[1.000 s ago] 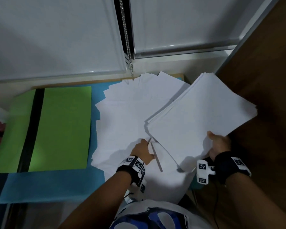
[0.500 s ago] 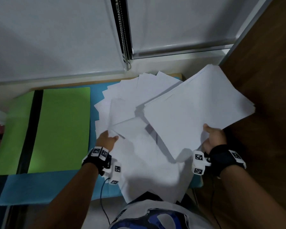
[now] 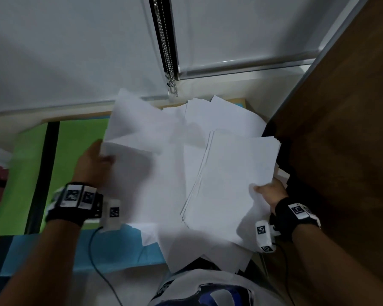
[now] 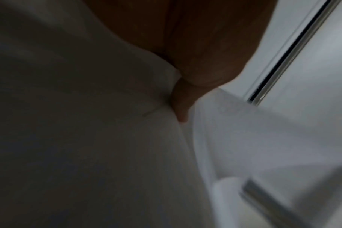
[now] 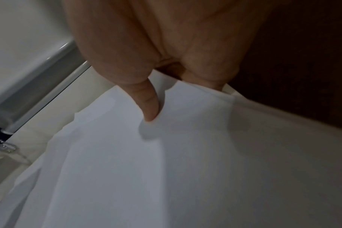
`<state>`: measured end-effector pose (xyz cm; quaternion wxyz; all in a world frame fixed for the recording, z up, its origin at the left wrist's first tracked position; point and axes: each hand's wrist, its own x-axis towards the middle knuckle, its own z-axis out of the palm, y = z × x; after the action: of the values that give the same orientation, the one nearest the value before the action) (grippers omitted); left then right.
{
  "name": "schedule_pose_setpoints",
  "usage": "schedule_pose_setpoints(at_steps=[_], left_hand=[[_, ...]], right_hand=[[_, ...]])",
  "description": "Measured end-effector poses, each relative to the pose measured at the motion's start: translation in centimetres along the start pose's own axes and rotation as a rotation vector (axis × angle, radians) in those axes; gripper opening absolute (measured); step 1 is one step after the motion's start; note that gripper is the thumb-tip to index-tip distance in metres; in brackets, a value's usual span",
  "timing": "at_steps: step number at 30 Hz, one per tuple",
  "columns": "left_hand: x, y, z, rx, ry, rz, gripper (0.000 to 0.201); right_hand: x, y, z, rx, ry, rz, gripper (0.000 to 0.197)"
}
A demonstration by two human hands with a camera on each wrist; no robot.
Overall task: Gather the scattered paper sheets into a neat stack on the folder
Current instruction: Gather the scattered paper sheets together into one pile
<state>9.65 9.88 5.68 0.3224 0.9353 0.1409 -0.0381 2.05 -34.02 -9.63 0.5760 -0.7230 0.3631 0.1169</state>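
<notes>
The right hand (image 3: 269,193) pinched a stack (image 3: 230,180) at 4 o'clock and the left hand (image 3: 93,164) held loose sheets (image 3: 137,127), likely to join them for the folder (image 3: 75,164) at 9 o'clock.

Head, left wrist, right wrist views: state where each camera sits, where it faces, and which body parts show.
Head: on the head, facing down at white paper sheets, green folder; both forearms, left hand, right hand.
Left wrist: along the hand; thumb on paper.
Right wrist: along the hand; thumb pinching the squared white paper stack.
Shared: beaded blind chain in head and right wrist.
</notes>
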Motion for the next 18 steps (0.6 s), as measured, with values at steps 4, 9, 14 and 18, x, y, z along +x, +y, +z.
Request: schedule_pose_setpoints(at_steps=[4,9,14,18], left_hand=[[-0.9,4.4,-3.0,-0.593,-0.123,0.102,0.011],[-0.1,5.1,4.9,-0.523,-0.246,0.07,0.025],[-3.3,4.7,17.6,-0.158,-0.469,-0.072,0.082],[-7.3,6.6,22.3,-0.014,-0.599,0.065,0.066]], right_hand=[[-0.2,-0.4,0.3,-0.019,-0.02,0.015,0.042],[-0.3,-0.1,0.3,0.042,-0.075,0.054,0.047],[-0.9,-0.2,0.6,0.391,-0.124,0.172,0.033],[-0.4,1.6,0.0,0.373,-0.126,0.087,0.071]])
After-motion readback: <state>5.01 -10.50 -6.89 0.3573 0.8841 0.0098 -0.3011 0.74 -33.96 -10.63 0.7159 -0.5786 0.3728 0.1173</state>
